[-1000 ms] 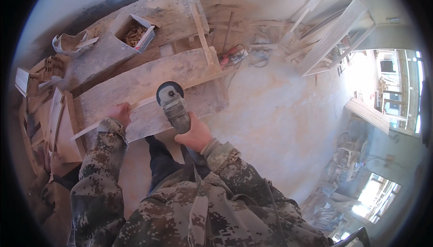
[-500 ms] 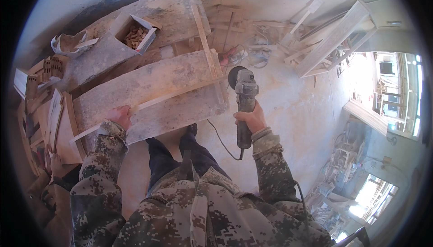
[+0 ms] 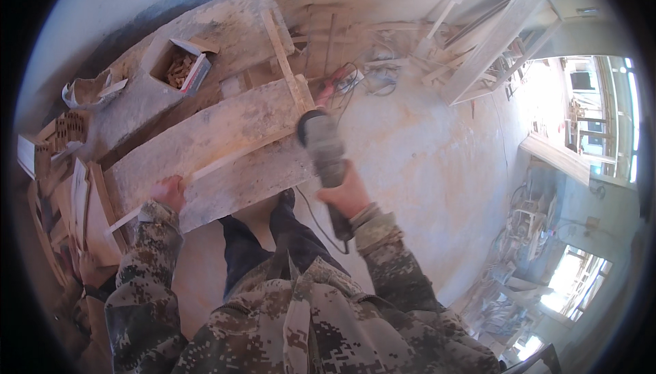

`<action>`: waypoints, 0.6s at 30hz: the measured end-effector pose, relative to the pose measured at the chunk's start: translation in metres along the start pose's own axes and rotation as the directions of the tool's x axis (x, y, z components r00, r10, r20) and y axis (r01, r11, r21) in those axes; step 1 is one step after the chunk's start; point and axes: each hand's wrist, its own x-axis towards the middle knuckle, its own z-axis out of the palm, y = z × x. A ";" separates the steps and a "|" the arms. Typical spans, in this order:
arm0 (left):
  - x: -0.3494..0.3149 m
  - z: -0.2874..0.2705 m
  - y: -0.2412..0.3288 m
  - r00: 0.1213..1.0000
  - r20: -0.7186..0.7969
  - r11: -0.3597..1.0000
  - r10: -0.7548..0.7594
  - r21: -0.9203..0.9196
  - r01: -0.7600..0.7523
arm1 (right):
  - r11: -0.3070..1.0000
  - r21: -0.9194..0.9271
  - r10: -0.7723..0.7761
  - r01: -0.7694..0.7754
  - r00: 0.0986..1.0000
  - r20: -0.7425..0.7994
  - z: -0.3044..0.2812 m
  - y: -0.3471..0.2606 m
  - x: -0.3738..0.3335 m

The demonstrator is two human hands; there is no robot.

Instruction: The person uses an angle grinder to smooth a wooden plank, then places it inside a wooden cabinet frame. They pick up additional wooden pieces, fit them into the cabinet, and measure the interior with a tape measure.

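Observation:
A long thin wooden strip lies slantwise across the dusty bench board. My left hand is closed round the strip near its left end. In my right hand is an angle grinder, gripped by its dark body, with its cord hanging below. The grinder is smeared by motion. Its dark disc is at the strip's right end, by the bench's crosswise wooden batten; whether it touches the strip I cannot tell.
An open cardboard box of small wood pieces sits on the far board, beside a torn sack. Wooden panels lean at the left, where another person's hand shows. A red tool with cables lies beyond the bench.
My right hand has swung the grinder left, bringing its disc from beside the bench to the strip's right end. My left hand still holds the strip. The whole view has shifted slightly.

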 end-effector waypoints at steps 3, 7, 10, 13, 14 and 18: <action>0.000 0.000 0.001 0.999 -0.009 0.999 -0.034 -0.010 0.034 | 0.962 0.239 0.141 -0.133 0.990 -0.018 -0.062 0.000 0.017; -0.001 -0.005 0.006 0.998 0.021 0.998 -0.059 0.027 0.059 | 0.947 0.303 0.168 -0.103 0.966 -0.197 -0.092 -0.003 0.011; -0.003 -0.012 0.012 0.989 0.068 0.991 -0.129 0.047 0.126 | 0.954 0.279 0.148 -0.108 0.981 -0.126 -0.067 -0.002 -0.008; -0.001 -0.017 0.015 0.994 0.074 0.997 -0.081 0.014 0.080 | 0.969 0.235 -0.061 0.069 0.997 -0.042 -0.012 -0.004 -0.013; 0.000 -0.017 0.016 0.998 0.045 0.999 -0.051 -0.017 0.051 | 0.981 0.164 -0.108 0.108 0.994 -0.008 0.006 -0.008 -0.014; 0.002 -0.014 0.015 0.997 0.029 0.997 -0.075 -0.021 0.076 | 0.992 -0.052 -0.107 0.116 0.981 0.164 0.094 -0.037 -0.024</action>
